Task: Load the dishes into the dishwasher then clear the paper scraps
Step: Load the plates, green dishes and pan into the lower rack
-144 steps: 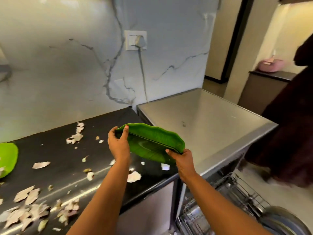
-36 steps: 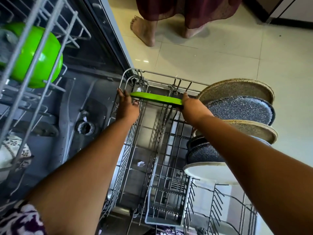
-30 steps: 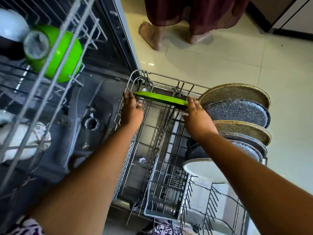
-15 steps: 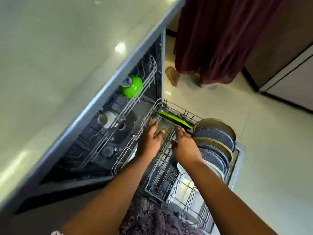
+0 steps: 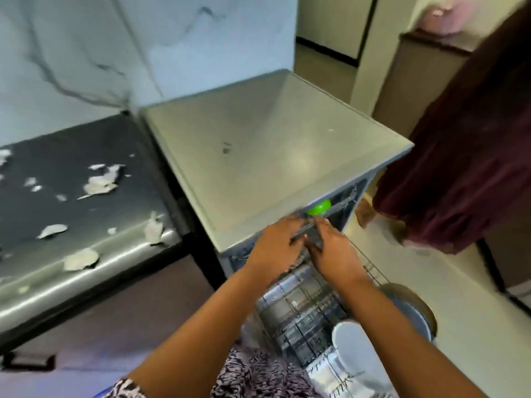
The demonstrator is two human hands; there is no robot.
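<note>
Since the moment before, both hands had come up from the pulled-out rack, where they had been spread beside the green leaf plate, and the plate itself was now out of sight behind them. The left hand [image 5: 275, 248] and the right hand [image 5: 336, 255] were close together at the front lip of the dishwasher [image 5: 273, 139], just under its flat grey top. Their fingertips met on a blurred dark grey bar [image 5: 306, 235]. With the smear of motion I could not tell whether either hand gripped that bar or only touched it.

Just past the fingers, a green bowl [image 5: 319, 207] showed inside the machine, up in the top section. Below the forearms the lower rack [image 5: 298, 308] stood drawn out over the floor, with speckled plates [image 5: 413, 311] on edge along its right side and a white plate [image 5: 356, 349] nearer to the person. To the left, torn paper scraps [image 5: 100, 179] lay scattered over the dark counter [image 5: 129, 208], well apart from both hands. Someone in a long maroon garment [image 5: 459, 145] stood at the right, near the open machine.
</note>
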